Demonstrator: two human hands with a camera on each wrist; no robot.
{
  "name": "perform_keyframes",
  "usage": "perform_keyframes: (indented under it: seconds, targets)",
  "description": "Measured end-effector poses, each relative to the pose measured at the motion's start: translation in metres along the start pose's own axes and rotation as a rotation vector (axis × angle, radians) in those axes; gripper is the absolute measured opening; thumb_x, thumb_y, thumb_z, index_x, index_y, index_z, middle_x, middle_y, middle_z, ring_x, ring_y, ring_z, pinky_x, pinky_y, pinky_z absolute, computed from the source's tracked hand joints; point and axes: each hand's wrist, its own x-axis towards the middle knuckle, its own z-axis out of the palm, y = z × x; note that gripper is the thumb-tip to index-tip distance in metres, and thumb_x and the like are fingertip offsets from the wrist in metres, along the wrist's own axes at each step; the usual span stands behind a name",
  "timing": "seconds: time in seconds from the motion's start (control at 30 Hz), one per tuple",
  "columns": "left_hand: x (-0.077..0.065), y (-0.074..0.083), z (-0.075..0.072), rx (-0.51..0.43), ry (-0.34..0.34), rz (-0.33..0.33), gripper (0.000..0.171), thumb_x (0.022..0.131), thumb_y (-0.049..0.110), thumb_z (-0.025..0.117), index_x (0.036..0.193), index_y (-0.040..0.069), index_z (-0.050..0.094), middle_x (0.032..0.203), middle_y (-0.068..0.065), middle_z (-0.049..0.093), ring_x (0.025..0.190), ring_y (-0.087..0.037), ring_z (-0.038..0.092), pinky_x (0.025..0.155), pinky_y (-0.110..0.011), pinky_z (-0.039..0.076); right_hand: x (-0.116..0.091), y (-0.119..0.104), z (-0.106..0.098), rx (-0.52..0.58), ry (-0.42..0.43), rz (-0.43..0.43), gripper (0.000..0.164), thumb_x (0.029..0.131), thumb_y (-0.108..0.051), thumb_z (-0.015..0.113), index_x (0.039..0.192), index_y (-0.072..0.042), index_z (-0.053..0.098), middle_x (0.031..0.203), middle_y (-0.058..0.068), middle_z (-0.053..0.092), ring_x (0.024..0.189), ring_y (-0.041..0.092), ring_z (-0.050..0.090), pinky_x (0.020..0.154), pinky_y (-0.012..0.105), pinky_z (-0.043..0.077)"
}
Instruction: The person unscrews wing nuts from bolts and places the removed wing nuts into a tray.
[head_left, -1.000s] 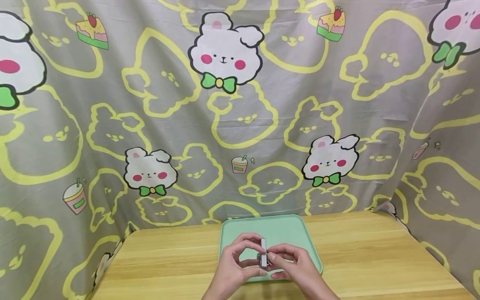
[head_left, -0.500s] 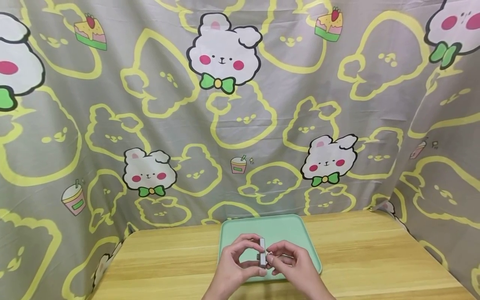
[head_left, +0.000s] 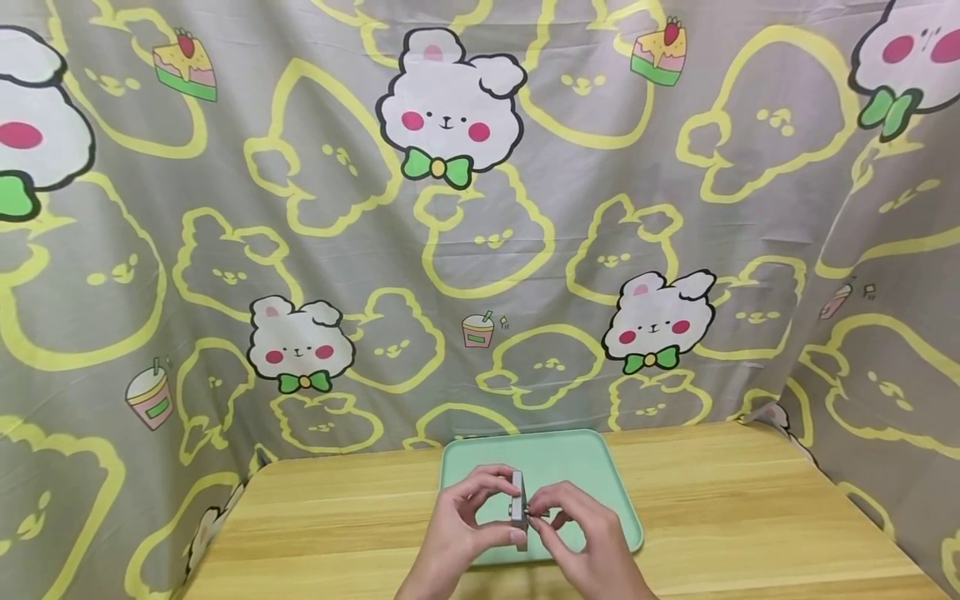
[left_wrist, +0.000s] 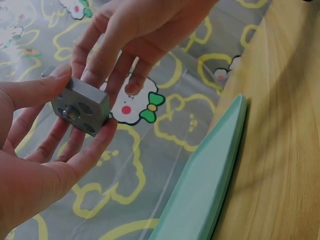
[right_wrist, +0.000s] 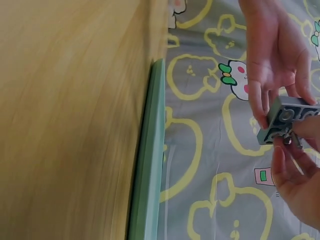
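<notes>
My left hand (head_left: pixel 453 525) grips a grey square metal block (head_left: pixel 517 498) by its edges, fingertips on the far edge and thumb on the near one. The block stands upright above the tray; in the left wrist view its face (left_wrist: pixel 85 106) has several round holes and a rounded stud (left_wrist: pixel 70 113) at the centre. On the opposite side, my right hand (head_left: pixel 588 529) pinches a small silvery metal piece (right_wrist: pixel 296 140) between thumb and fingers, right at the block's middle. Round recesses mark that side in the right wrist view. Fingers partly hide the small piece, so I cannot tell its exact kind.
Under the hands lies a pale green rectangular tray (head_left: pixel 480 454) with a low rim. It rests on a wooden table (head_left: pixel 330 517). A grey curtain (head_left: pixel 495 242) printed with rabbits hangs behind the table and along both sides.
Both hands have shifted slightly left. The block has turned a little, showing more of its right side. The right fingers have changed their pinch on the small metal piece.
</notes>
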Motion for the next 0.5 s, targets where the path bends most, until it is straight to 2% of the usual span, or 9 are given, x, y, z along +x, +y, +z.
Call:
perform_keyframes:
  seconds: [0.1,0.17,0.27,0.33,0.4,0.5]
  targets:
    - [-0.0004,0.0003,-0.0009,-0.009,-0.002,0.003,0.039,0.081,-0.007,0.083,0.115,-0.01,0.064,0.14,-0.029,0.048,0.127,-0.028,0.056,0.094,-0.052,0.06,-0.0001,0.0036,0.0001,-0.055,0.014,-0.111,0.037,0.081,0.008,0.082,0.102,-0.019,0.068,0.106,-0.003,0.067,0.091,0.01,0.066,0.073,0.015,0.057]
    - [-0.0002,0.0003,-0.0012,-0.012,0.001,0.002,0.039,0.081,-0.007,0.083,0.115,-0.01,0.064,0.139,-0.026,0.049,0.128,-0.029,0.056,0.094,-0.052,0.06,0.0001,0.0061,0.0001,-0.086,0.018,-0.19,0.026,0.086,0.002,0.081,0.1,-0.017,0.069,0.108,0.0,0.066,0.091,0.012,0.066,0.076,0.015,0.057]
    - [0.0001,0.0003,-0.0015,-0.011,0.006,-0.002,0.039,0.08,-0.007,0.083,0.114,-0.01,0.064,0.139,-0.025,0.05,0.128,-0.029,0.055,0.093,-0.052,0.06,0.001,0.0085,0.0001,-0.138,0.019,-0.323,0.006,0.097,-0.008,0.071,0.098,-0.013,0.068,0.11,0.005,0.065,0.089,0.015,0.066,0.075,0.014,0.056]
    - [0.0001,0.0004,-0.0016,-0.01,0.012,-0.006,0.04,0.08,-0.006,0.084,0.114,-0.01,0.064,0.14,-0.025,0.049,0.128,-0.029,0.055,0.093,-0.051,0.06,0.0018,0.0095,0.0001,-0.162,0.017,-0.384,0.006,0.102,-0.012,0.064,0.097,-0.011,0.067,0.111,0.009,0.064,0.088,0.016,0.065,0.073,0.014,0.055]
    - [0.0,0.0004,-0.0017,-0.01,0.014,-0.007,0.04,0.079,-0.006,0.084,0.114,-0.01,0.064,0.14,-0.027,0.048,0.128,-0.03,0.055,0.093,-0.051,0.061,0.0023,0.0097,0.0002,-0.176,0.017,-0.413,0.01,0.104,-0.014,0.06,0.097,-0.01,0.067,0.11,0.01,0.064,0.087,0.016,0.064,0.071,0.015,0.054]
    - [-0.0002,0.0003,-0.0018,-0.013,0.013,-0.003,0.04,0.079,-0.007,0.084,0.114,-0.01,0.064,0.141,-0.028,0.048,0.129,-0.031,0.054,0.093,-0.052,0.06,0.0027,0.0095,-0.0002,-0.167,0.017,-0.398,0.009,0.104,-0.015,0.062,0.097,-0.01,0.067,0.11,0.01,0.064,0.088,0.016,0.065,0.071,0.015,0.055]
